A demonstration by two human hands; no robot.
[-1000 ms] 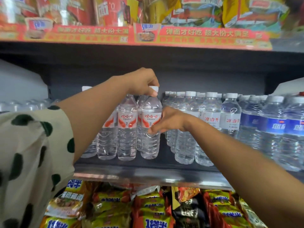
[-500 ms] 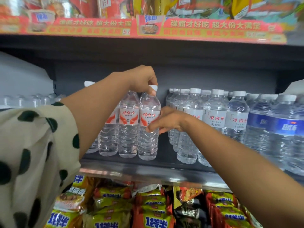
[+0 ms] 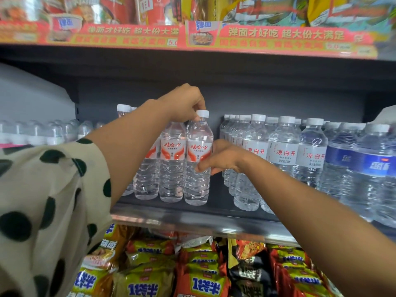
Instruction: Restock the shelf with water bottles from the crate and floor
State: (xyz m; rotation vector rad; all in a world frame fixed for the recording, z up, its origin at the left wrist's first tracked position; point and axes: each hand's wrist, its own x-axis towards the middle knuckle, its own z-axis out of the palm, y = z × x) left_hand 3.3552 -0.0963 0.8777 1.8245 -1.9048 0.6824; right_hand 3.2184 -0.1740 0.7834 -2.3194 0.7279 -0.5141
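- The bottle in play was the red-labelled water bottle [image 3: 198, 161] at the right end of its little group, standing upright on the dark shelf [image 3: 214, 219] a bit behind the front lip.
- Left hand [image 3: 185, 105] was curled over from above, fingers pinching that bottle at the neck just beside its white cap [image 3: 202, 113].
- Right hand [image 3: 220, 158] was pinching the same bottle's body at the lower edge of the label, fingertips [image 3: 200, 168] on the plastic.
- So both hands were closed on one bottle. My guess is I was squaring it up against the neighbouring red-labelled bottle [image 3: 172, 161] it was touching.
- To do this bit well I'd keep the base flat on the shelf and twist it so the label faces out like its neighbour's, then let go from the top first. These thin bottles look squishy, so a light squeeze is plenty.
- There was a gap between this bottle and the white-labelled bottles [image 3: 285, 153] on the right, so room for more.
- Past those sat blue-labelled bottles [image 3: 362, 163], partly cut off at the frame edge.
- Hard to see: my left forearm [image 3: 132, 146] covered the rest of the red-label row, so no idea how deep it ran.
- No crate or floor in shot at all, so I couldn't tell how much stock was left.
- Snack packets [image 3: 192, 273] below and the promo strip [image 3: 214, 35] above were blurry.
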